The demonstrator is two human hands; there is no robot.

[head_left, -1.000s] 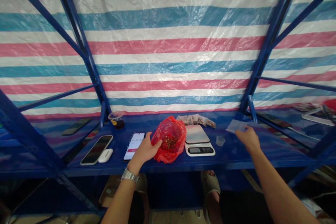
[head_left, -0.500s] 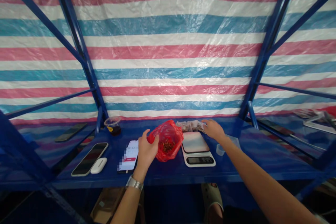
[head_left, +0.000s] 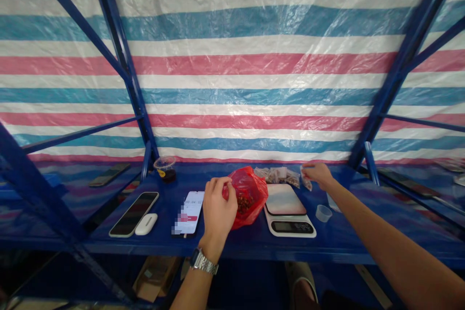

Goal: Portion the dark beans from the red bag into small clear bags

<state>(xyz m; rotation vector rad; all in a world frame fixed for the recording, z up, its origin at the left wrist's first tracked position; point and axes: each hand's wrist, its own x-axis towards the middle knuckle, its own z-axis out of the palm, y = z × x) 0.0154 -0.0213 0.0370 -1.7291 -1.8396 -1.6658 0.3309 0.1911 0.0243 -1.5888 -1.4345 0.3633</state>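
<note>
My left hand (head_left: 220,206) is closed on the left rim of a red plastic bag (head_left: 256,208), its fingers curled over the edge. The bag gapes toward me and holds small reddish-brown dried pieces. My right hand (head_left: 318,175), at the back of the table, pinches a small clear plastic bag (head_left: 307,184) that hangs down from the fingertips. Just left of it, several similar small bags with brownish contents (head_left: 291,178) lie in a row behind a white kitchen scale (head_left: 290,229). Nothing lies on the scale's plate (head_left: 286,199).
A small clear cup (head_left: 323,213) stands right of the scale. To the left are a phone with a lit timer (head_left: 192,208), a dark phone (head_left: 134,215), a white earbud case (head_left: 146,224) and a lidded tub of dark liquid (head_left: 166,170). Blue posts (head_left: 132,72) flank the table.
The view has shifted, so things sit further right. My right hand has moved right from the row of small bags and now holds one. My left hand has closed further on the red bag's rim.
</note>
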